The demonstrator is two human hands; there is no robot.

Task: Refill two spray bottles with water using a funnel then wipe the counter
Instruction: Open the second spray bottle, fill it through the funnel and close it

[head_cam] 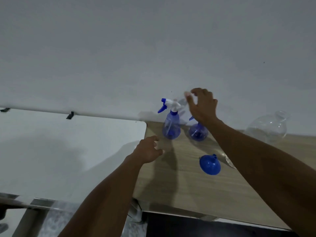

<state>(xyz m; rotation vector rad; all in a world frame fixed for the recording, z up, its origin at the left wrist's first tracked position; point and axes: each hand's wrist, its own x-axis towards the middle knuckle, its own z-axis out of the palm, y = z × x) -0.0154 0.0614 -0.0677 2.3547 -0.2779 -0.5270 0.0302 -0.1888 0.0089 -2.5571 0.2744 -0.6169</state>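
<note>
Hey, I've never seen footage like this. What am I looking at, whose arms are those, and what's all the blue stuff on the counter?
This is one picture from a camera worn on a person's head, looking forward and down, so both arms are that person's own. There is no machine.

The left hand hovers with loosely curled fingers and holds nothing. The right hand reaches over the right spray bottle and hides its top. Something pale and blurred sits at its fingertips, so I cannot tell whether it grips anything.

The left spray bottle stands beside it, trigger head on. A blue funnel lies on the wooden counter, and a clear container stands by the wall. A white table adjoins the counter's left side.
</note>
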